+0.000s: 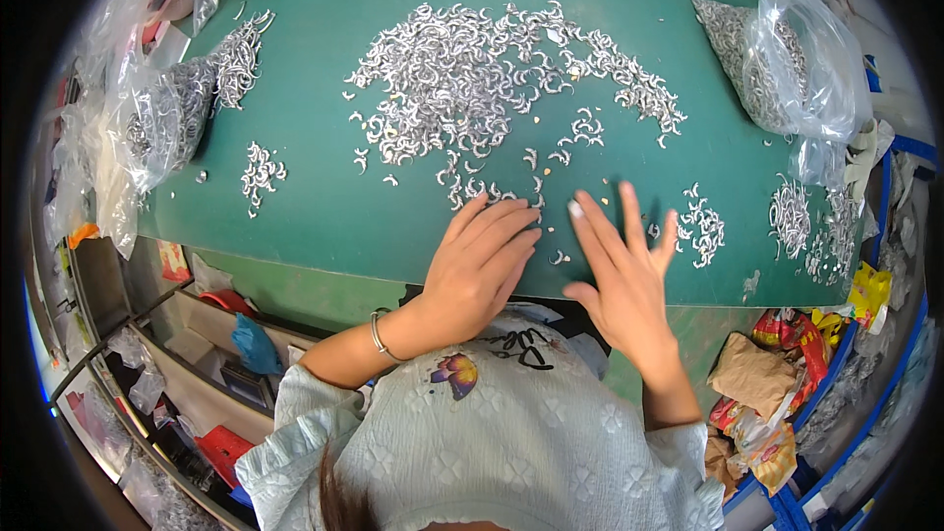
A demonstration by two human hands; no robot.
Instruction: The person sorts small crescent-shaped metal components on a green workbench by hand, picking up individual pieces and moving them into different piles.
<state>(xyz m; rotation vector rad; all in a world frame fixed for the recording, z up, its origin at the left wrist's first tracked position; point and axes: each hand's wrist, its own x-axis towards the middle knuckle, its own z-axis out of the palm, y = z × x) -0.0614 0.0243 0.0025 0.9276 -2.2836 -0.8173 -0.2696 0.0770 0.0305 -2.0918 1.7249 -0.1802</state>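
A large heap of small silvery crescent-shaped metal pieces (442,79) lies on the green tabletop (324,138), with a tail of pieces trailing to the right. My left hand (482,261), wearing a bangle (378,334) at the wrist, rests at the near edge of the heap. Its fingers are stretched out side by side, their tips touching a few crescents. My right hand (624,280) is spread over the table, fingers apart, holding nothing. Between the hands is a loose crescent (560,258). Right of my right hand sits a small cluster of crescents (702,228).
Clear plastic bags of the same pieces stand at the left (172,118) and right (787,59). Smaller piles lie at left (262,177) and far right (789,216). Below the table are an open drawer (236,354) at left and crumpled packaging (757,374) at right.
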